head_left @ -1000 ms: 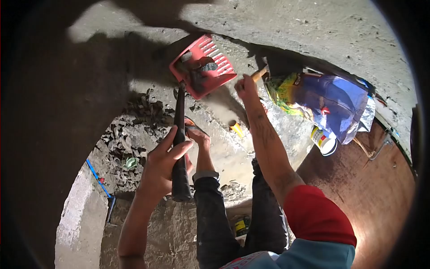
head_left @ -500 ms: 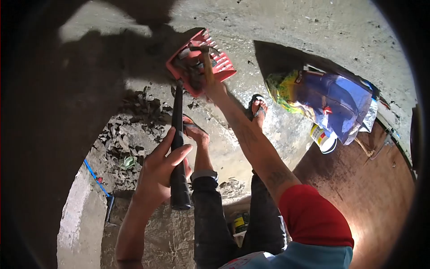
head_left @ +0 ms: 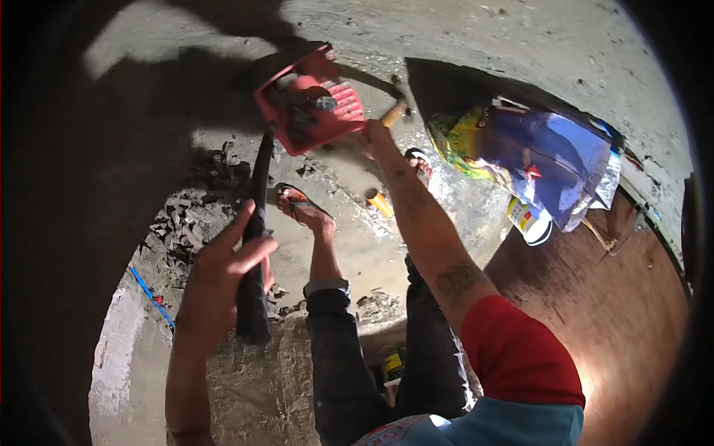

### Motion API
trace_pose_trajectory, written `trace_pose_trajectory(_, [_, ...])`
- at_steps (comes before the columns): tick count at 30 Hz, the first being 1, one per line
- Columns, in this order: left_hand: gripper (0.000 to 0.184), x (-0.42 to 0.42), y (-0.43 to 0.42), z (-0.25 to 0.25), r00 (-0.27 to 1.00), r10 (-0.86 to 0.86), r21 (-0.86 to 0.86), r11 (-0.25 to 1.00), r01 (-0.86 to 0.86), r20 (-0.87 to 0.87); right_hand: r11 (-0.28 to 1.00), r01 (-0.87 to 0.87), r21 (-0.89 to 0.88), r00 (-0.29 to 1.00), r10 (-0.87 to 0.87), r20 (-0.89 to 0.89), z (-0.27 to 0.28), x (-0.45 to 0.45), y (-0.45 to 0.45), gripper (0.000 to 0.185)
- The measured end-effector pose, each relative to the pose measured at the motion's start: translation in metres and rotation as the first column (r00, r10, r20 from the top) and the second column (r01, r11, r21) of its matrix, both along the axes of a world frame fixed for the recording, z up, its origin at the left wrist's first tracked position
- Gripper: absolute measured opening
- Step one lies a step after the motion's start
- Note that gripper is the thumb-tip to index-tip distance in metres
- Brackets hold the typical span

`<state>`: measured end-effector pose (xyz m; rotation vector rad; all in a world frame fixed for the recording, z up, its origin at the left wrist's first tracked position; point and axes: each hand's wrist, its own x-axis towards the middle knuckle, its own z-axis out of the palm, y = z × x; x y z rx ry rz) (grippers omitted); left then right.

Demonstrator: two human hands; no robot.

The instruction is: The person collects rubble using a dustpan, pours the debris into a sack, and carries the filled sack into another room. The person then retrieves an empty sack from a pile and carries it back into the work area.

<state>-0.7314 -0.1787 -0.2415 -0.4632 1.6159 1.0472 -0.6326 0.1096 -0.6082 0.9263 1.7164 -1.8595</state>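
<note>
While our left hand (head_left: 227,271) holds the long black handle (head_left: 254,305), we see the red dustpan (head_left: 323,138) at the far end of it, up near the base of the rough grey wall (head_left: 476,30). The pan is bright red plastic, wide and shallow, with raised sides and a row of pale ridges along the part nearest our right hand (head_left: 372,137). Dark debris (head_left: 297,123) smears its middle, and a rounded grey lump (head_left: 325,103) lies against the ridges. We cannot tell whether its underside touches the floor (head_left: 349,238). The handle is matte black, round, and thicker at the end nearest us. Our left fingers are clamped around it, the index finger reaching up its length and the thumb lying across it. Our right hand is closed on the wooden shaft of a hammer (head_left: 394,114), its dark head out past the pan's ridged side; this hand is blurred, and we cannot tell whether it touches the pan's corner. Below the pan, our left foot (head_left: 301,204) stands in a sandal, with an orange cup (head_left: 379,202) between it and our right foot (head_left: 419,165). Broken dark rubble (head_left: 178,227) spreads to the left, and on the right a crumpled blue sack (head_left: 550,160) lies beside a white bucket (head_left: 529,223) with a yellow label, near a brown board (head_left: 595,297).
</note>
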Motion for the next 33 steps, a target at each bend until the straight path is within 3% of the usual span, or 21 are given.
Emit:
trace_pose_trajectory(1, [0.033, 0.004, -0.002, -0.006, 0.954, -0.193, 0.037, 0.978, 0.206, -0.228, 0.919, 0.276, -0.281, 0.95, -0.216, 0.226, 0.022, -0.015, -0.018, 0.01])
trace_pose_trajectory(2, [0.033, 0.008, -0.004, -0.011, 0.834, -0.321, 0.007, 0.932, 0.363, -0.449, 0.702, 0.603, -0.379, 0.77, -0.389, 0.505, 0.047, -0.031, -0.036, 0.01])
trace_pose_trajectory(3, [0.033, 0.011, -0.001, -0.013, 0.781, -0.315, -0.047, 0.937, 0.345, -0.539, 0.416, 0.782, -0.464, 0.618, -0.415, 0.668, 0.037, -0.031, -0.041, 0.01])
trace_pose_trajectory(5, [0.042, 0.005, -0.008, -0.011, 0.889, -0.189, -0.003, 0.978, 0.207, -0.417, 0.409, 0.669, -0.621, 0.731, -0.213, 0.648, 0.044, -0.033, -0.042, 0.01])
trace_pose_trajectory(6, [0.054, -0.001, -0.019, -0.01, 0.949, -0.136, 0.028, 0.988, 0.15, -0.284, 0.297, 0.67, -0.681, 0.732, -0.105, 0.674, 0.078, -0.041, -0.048, 0.009])
trace_pose_trajectory(7, [0.062, -0.005, -0.028, -0.007, 0.98, -0.037, 0.084, 0.995, 0.054, -0.195, 0.301, 0.658, -0.69, 0.739, -0.085, 0.668, 0.094, -0.033, -0.056, 0.009])
trace_pose_trajectory(9, [0.073, -0.005, -0.05, -0.01, 0.975, 0.221, 0.239, 0.946, -0.219, 0.017, 0.468, 0.631, -0.619, 0.75, -0.161, 0.642, 0.123, -0.017, -0.07, 0.01])
trace_pose_trajectory(10, [0.055, -0.002, -0.058, -0.011, 0.897, 0.41, 0.268, 0.857, -0.441, 0.164, 0.629, 0.494, -0.601, 0.825, -0.119, 0.553, 0.15, -0.011, -0.066, 0.013])
trace_pose_trajectory(11, [0.055, 0.001, -0.056, -0.012, 0.893, 0.426, 0.268, 0.851, -0.451, 0.147, 0.765, 0.338, -0.548, 0.885, -0.059, 0.463, 0.179, -0.003, -0.054, 0.016])
trace_pose_trajectory(13, [0.047, 0.006, -0.048, -0.018, 0.84, 0.494, 0.087, 0.848, -0.523, 0.224, 0.889, 0.163, -0.429, 0.887, 0.058, 0.459, 0.218, 0.017, -0.021, 0.016])
trace_pose_trajectory(14, [0.043, 0.012, -0.034, -0.026, 0.868, 0.421, -0.027, 0.903, -0.429, 0.262, 0.943, -0.032, -0.332, 0.892, 0.177, 0.416, 0.231, 0.032, -0.002, 0.015])
trace_pose_trajectory(15, [0.04, 0.021, -0.02, -0.037, 0.881, 0.357, -0.138, 0.934, -0.33, 0.311, 0.947, -0.233, -0.219, 0.872, 0.303, 0.384, 0.242, 0.048, 0.02, 0.015])
trace_pose_trajectory(17, [0.025, 0.043, -0.012, -0.082, 0.894, 0.221, -0.052, 0.974, -0.219, 0.39, 0.888, -0.432, -0.159, 0.81, 0.459, 0.364, 0.273, 0.071, 0.07, 0.014])
trace_pose_trajectory(19, [0.021, 0.058, -0.003, -0.081, 0.872, 0.3, -0.07, 0.953, -0.296, 0.387, 0.899, -0.37, -0.234, 0.814, 0.436, 0.384, 0.335, 0.077, 0.11, 0.012])
trace_pose_trajectory(22, [0.017, 0.121, -0.011, -0.065, 0.847, 0.398, -0.059, 0.913, -0.404, 0.353, 0.867, -0.445, -0.225, 0.774, 0.498, 0.39, 0.383, 0.1, 0.172, 0.014])
trace_pose_trajectory(25, [0.035, 0.21, 0.004, 0.006, 0.805, 0.535, 0.135, 0.805, -0.578, 0.257, 0.799, -0.55, -0.242, 0.708, 0.6, 0.372, 0.458, 0.104, 0.217, 0.018])
trace_pose_trajectory(26, [0.047, 0.242, 0.012, 0.03, 0.78, 0.549, 0.158, 0.778, -0.609, 0.3, 0.805, -0.544, -0.236, 0.722, 0.593, 0.357, 0.468, 0.115, 0.234, 0.019])
trace_pose_trajectory(27, [0.049, 0.266, 0.031, 0.078, 0.682, 0.61, 0.223, 0.657, -0.72, 0.405, 0.808, -0.54, -0.235, 0.729, 0.589, 0.348, 0.477, 0.128, 0.25, 0.02])
trace_pose_trajectory(29, [0.05, 0.316, 0.064, 0.147, 0.606, 0.651, 0.208, 0.584, -0.785, 0.458, 0.794, -0.558, -0.241, 0.717, 0.608, 0.341, 0.505, 0.143, 0.273, 0.02])
trace_pose_trajectory(31, [0.049, 0.352, 0.106, 0.161, 0.475, 0.705, 0.265, 0.395, -0.879, 0.527, 0.793, -0.56, -0.239, 0.718, 0.609, 0.338, 0.529, 0.151, 0.285, 0.02])
trace_pose_trajectory(33, [0.049, 0.359, 0.152, 0.158, 0.434, 0.785, 0.282, 0.337, -0.898, 0.443, 0.816, -0.508, -0.277, 0.718, 0.578, 0.386, 0.535, 0.168, 0.299, 0.021])
